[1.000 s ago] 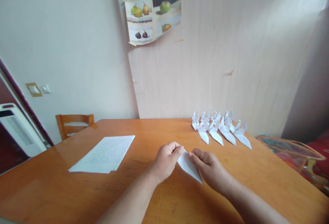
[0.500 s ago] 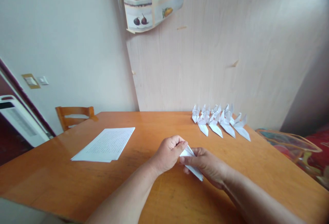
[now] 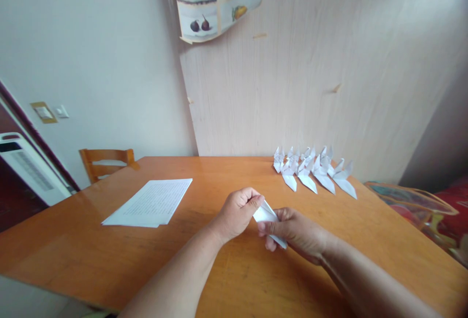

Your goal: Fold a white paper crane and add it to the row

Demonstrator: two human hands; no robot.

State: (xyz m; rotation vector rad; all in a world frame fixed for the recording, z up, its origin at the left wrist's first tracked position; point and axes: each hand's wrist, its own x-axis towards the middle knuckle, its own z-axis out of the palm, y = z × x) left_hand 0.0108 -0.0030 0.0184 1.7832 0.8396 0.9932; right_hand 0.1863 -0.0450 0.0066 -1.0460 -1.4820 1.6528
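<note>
A small folded piece of white paper [image 3: 266,213] is held between both hands above the table, tilted down toward the right. My left hand [image 3: 239,211] pinches its upper left end, thumb on top and fingers curled. Gripping its lower right part, my right hand [image 3: 298,233] has the thumb across the near face and the fingers behind. Part of the paper is covered by the fingers. Beyond the hands, at the back right, several folded white paper birds [image 3: 323,174] stand in two rows.
A stack of written or printed paper sheets [image 3: 153,203] lies on the left of the wooden table [image 3: 219,172]. Behind the table's left end stands a wooden chair [image 3: 106,157]. A clear-sided bag [image 3: 413,198] is by the right edge. Fruit pictures [image 3: 219,4] hang on the wall.
The left hand has shifted slightly up and left. More of the folded paper's face shows between the hands, and the right hand's lower fingers have come further into view.
</note>
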